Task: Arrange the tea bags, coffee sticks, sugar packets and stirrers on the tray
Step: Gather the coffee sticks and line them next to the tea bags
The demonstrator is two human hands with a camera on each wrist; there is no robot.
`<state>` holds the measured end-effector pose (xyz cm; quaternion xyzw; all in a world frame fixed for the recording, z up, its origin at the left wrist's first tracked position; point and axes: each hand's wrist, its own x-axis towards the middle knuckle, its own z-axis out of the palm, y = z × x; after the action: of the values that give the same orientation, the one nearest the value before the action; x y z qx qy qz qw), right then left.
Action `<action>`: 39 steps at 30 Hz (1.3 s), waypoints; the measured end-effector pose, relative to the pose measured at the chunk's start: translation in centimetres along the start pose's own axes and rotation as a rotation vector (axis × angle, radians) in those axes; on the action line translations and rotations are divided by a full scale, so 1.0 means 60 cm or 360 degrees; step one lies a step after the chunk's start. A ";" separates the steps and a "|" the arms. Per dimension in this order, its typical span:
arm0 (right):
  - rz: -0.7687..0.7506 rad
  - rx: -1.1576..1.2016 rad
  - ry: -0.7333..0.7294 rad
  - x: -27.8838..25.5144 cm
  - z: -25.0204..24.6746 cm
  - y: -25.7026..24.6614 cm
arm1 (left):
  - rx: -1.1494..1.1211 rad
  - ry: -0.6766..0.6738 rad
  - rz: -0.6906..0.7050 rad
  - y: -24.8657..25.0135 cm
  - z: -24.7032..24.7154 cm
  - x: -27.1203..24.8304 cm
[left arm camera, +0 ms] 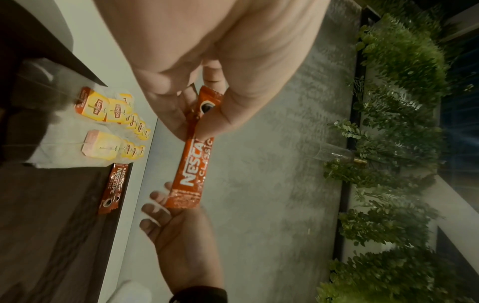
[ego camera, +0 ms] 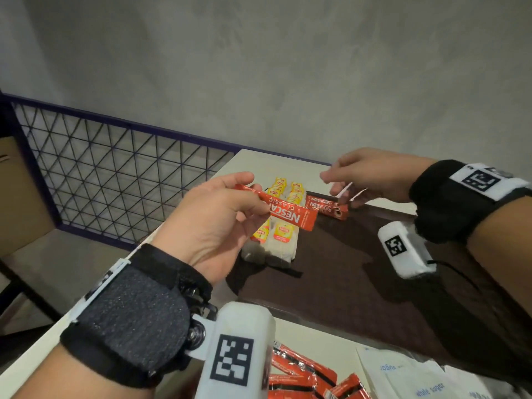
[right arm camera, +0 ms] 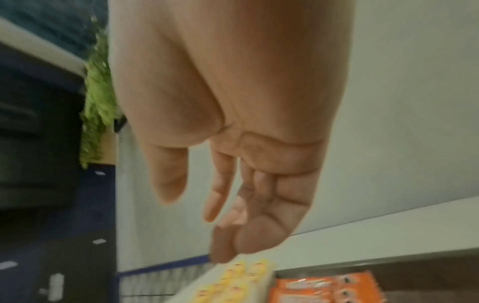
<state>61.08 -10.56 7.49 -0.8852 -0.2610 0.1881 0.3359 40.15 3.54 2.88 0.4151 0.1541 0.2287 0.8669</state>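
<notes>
Now the left hand (ego camera: 213, 223) pinches a red foil Nescafé coffee stick (ego camera: 283, 210) above the dark brown tray (ego camera: 359, 283), the slack, empty right hand (ego camera: 371, 175) reaching to take it, likely for the tray's far edge.

Grey plaster wall (ego camera: 288, 67) behind; purple-framed wire mesh panel (ego camera: 115, 168) left of the pale surface (ego camera: 253, 162); cardboard box (ego camera: 20, 197) behind the mesh; green hedge plants (left arm camera: 388, 102) along a ledge.
</notes>
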 end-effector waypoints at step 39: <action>-0.0648 -0.0028 -0.0200 -0.191 0.026 -0.091 | 0.0073 -0.0291 -0.0015 0.011 0.013 -0.050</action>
<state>49.34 -13.05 11.99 -0.8036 -0.4567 0.1688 0.3423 37.79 1.81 4.12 0.4533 0.0816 0.1823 0.8687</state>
